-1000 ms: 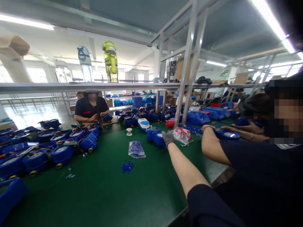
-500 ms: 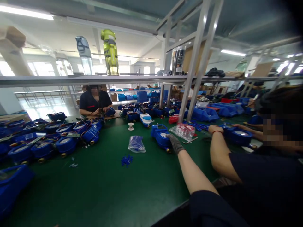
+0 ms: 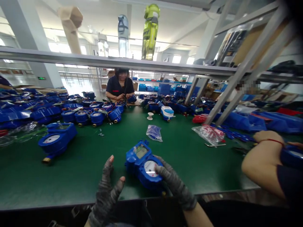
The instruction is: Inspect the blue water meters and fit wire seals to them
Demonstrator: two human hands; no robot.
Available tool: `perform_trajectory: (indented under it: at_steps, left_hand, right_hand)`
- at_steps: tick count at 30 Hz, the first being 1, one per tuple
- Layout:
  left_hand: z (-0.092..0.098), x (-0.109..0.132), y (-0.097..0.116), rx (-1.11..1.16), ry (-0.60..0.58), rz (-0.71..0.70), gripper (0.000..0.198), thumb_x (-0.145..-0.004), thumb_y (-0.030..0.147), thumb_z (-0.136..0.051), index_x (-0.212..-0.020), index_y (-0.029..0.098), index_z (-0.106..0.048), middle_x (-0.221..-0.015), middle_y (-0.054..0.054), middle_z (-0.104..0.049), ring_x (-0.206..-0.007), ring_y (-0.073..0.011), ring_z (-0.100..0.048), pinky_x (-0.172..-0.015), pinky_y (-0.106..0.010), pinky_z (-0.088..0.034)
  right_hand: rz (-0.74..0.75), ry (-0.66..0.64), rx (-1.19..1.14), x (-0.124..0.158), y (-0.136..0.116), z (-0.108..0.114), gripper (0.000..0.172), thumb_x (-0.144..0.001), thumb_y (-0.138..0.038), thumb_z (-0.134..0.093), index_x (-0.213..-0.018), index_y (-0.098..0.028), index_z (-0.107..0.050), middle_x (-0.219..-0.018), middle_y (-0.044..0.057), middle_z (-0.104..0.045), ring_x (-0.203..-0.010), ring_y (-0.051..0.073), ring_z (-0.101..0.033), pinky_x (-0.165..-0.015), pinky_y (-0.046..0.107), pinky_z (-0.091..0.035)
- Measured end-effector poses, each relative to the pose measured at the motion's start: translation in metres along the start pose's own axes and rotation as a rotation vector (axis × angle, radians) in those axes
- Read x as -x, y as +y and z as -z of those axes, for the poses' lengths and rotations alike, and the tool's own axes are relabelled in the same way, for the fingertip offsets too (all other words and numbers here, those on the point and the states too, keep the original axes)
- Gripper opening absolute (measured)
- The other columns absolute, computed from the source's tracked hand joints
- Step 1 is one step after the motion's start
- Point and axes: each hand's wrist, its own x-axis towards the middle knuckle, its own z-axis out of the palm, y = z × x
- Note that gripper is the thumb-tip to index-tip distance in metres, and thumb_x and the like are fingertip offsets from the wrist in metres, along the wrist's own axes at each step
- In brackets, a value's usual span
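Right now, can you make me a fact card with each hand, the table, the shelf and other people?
Left hand: gray glove, open, apart from the blue meter
Right hand: gray glove, gripping that meter, thumb by its dial
Green table: also holds a white spool
Shelf: yellow-green bottle, standing
Other people: include someone across the table; an arm at right

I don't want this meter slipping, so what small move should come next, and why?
Probably bring the left hand in against the near side of the blue meter. That hand is open beside it, apparently not touching, while the right hand alone grips it by the dial end.
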Motion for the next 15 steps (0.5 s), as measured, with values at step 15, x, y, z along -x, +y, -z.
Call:
perform_trajectory:
  at_steps: [15]
  left_hand:
    - [0.021,-0.018,-0.021,0.044,0.219,-0.16,0.062,-0.071,0.037,-0.08,-0.124,0.026,-0.051,-0.133,-0.01,-0.054,-0.123,-0.0298,-0.054,-0.105,-0.047,-0.044]
  right_hand:
    - [0.085,0.141,1.055,-0.136,0.034,-0.012,0.014,-0.083,-0.021,-0.059,-0.092,-0.018,-0.069,-0.092,0.006,-0.069,-0.084,0.018,-0.061,-0.079,0.027,-0.044]
